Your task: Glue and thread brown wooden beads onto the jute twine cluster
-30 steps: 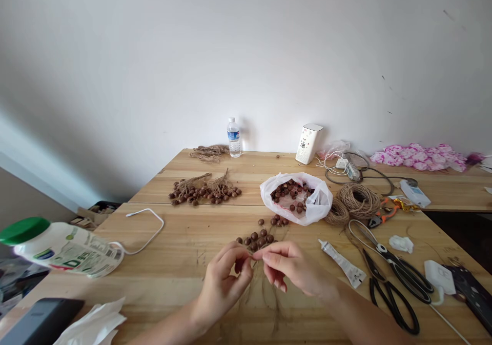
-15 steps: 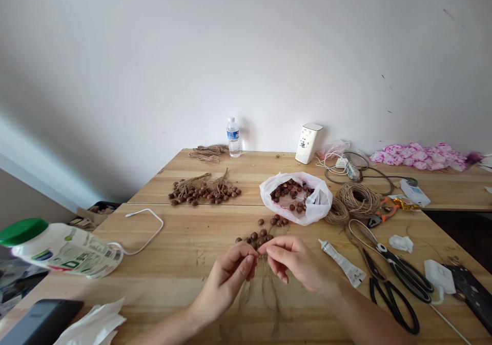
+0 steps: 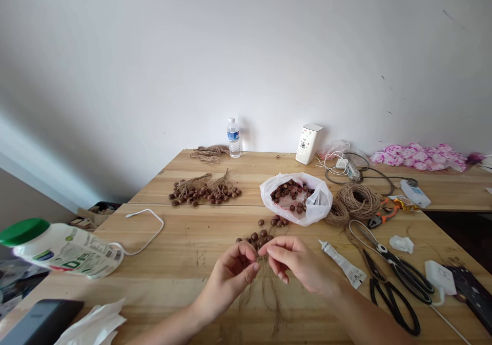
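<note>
My left hand [image 3: 232, 276] is just above the table, its thumb and index fingertip parted with nothing visible between them. Close beside it, my right hand [image 3: 298, 263] pinches what looks like a thin strand of twine, mostly hidden by the fingertips. Round brown nut-like beads [image 3: 261, 236] lie right behind both hands. Loose thin twine strands [image 3: 269, 293] trail from there toward me under the fingers. A few more brown beads [image 3: 279, 221] sit farther back, in front of a white plastic bag [image 3: 267, 194] holding many of them.
Tied bead bunches [image 3: 205, 191] lie back left, below a water bottle [image 3: 233, 139]. To the right are twine coils [image 3: 359, 201], scissors [image 3: 392, 293], a white tube [image 3: 344, 265] and pliers [image 3: 384, 216]. A green-capped bottle [image 3: 73, 247] and dark phone-like object [image 3: 42, 322] are left.
My left thumb and index finger have parted from their pinch, the thumb moving slightly down. My right hand stays almost still, and the objects around have not moved.
</note>
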Demonstrator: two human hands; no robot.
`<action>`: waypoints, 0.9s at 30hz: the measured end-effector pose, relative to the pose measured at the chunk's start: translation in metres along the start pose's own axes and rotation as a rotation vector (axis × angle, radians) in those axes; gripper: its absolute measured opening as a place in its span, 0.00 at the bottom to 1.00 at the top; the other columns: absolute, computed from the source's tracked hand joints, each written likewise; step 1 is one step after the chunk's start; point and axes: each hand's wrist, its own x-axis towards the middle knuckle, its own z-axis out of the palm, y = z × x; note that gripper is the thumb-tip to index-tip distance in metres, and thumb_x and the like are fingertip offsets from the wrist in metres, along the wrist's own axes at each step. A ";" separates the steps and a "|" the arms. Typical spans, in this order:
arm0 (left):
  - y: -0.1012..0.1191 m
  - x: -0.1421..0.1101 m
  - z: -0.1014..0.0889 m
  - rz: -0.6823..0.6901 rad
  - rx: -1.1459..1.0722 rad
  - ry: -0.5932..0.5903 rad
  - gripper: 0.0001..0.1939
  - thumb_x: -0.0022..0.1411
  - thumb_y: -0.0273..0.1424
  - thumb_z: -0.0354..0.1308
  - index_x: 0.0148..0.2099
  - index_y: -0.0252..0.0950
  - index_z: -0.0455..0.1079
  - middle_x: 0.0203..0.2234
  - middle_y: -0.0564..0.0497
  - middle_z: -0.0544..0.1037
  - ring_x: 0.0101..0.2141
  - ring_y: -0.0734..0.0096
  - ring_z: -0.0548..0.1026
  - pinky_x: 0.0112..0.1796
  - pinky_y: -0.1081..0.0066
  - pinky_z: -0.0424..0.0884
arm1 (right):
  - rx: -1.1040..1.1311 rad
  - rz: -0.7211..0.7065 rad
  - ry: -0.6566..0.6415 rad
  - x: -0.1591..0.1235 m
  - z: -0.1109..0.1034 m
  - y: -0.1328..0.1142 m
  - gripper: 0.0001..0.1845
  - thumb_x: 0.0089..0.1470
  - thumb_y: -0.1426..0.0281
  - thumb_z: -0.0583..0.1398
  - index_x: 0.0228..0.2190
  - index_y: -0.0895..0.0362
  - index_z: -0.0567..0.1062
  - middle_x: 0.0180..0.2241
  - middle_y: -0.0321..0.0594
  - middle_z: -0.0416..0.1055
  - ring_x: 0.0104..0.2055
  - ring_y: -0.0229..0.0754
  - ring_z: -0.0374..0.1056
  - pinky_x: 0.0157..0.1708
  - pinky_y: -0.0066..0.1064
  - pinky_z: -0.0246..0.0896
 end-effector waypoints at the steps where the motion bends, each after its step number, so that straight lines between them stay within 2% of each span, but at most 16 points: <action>1: 0.000 0.000 0.000 0.002 0.005 0.002 0.09 0.55 0.33 0.62 0.32 0.35 0.65 0.27 0.53 0.65 0.26 0.76 0.62 0.26 0.75 0.61 | 0.000 0.001 -0.006 0.000 0.000 0.000 0.15 0.51 0.61 0.59 0.31 0.62 0.75 0.17 0.32 0.63 0.17 0.30 0.55 0.14 0.22 0.48; 12: 0.005 0.000 0.000 -0.033 0.056 -0.007 0.10 0.59 0.37 0.58 0.33 0.35 0.67 0.25 0.54 0.65 0.24 0.76 0.64 0.27 0.73 0.63 | -0.006 -0.010 -0.022 0.000 0.000 0.000 0.16 0.51 0.61 0.59 0.33 0.63 0.76 0.18 0.32 0.64 0.17 0.30 0.56 0.14 0.22 0.48; 22: 0.001 -0.003 -0.003 0.030 -0.064 -0.073 0.08 0.62 0.35 0.55 0.34 0.36 0.64 0.28 0.52 0.67 0.26 0.74 0.66 0.29 0.71 0.63 | -0.024 0.001 -0.012 0.001 0.001 0.000 0.17 0.50 0.61 0.59 0.33 0.62 0.76 0.17 0.32 0.64 0.17 0.31 0.55 0.15 0.23 0.48; 27: 0.000 0.001 0.001 0.016 -0.099 -0.004 0.10 0.62 0.36 0.54 0.31 0.36 0.61 0.24 0.55 0.67 0.23 0.77 0.66 0.26 0.73 0.62 | -0.029 0.001 -0.020 0.001 0.000 0.001 0.17 0.50 0.60 0.59 0.33 0.62 0.76 0.17 0.32 0.63 0.17 0.31 0.55 0.15 0.22 0.48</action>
